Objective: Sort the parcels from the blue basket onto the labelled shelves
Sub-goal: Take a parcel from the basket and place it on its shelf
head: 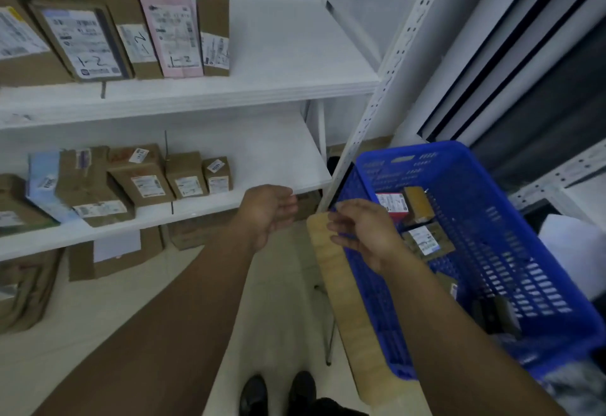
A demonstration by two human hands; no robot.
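Note:
The blue basket (pixel 485 186) stands on a light wooden surface (pixel 337 284) at the right. Inside lie a red and white parcel (pixel 390 201), a brown box (pixel 418 205), a labelled brown parcel (pixel 426 241) and more near the bottom corner (pixel 501 314). My right hand (pixel 364 232) hovers at the basket's near left rim, fingers loosely bent, holding nothing. My left hand (pixel 269 212) is open and empty, palm turned right, in front of the lower shelf (pixel 262 166). The upper shelf (pixel 278 68) carries upright parcels marked 1-2, among them a pink one (pixel 170 22).
Several cardboard boxes (pixel 147 176) line the lower shelf's left half; the right halves of both shelves are bare. More boxes (pixel 111 255) sit on the floor beneath. A white perforated upright (pixel 370 114) stands between shelf and basket. My shoes (pixel 278 396) are below.

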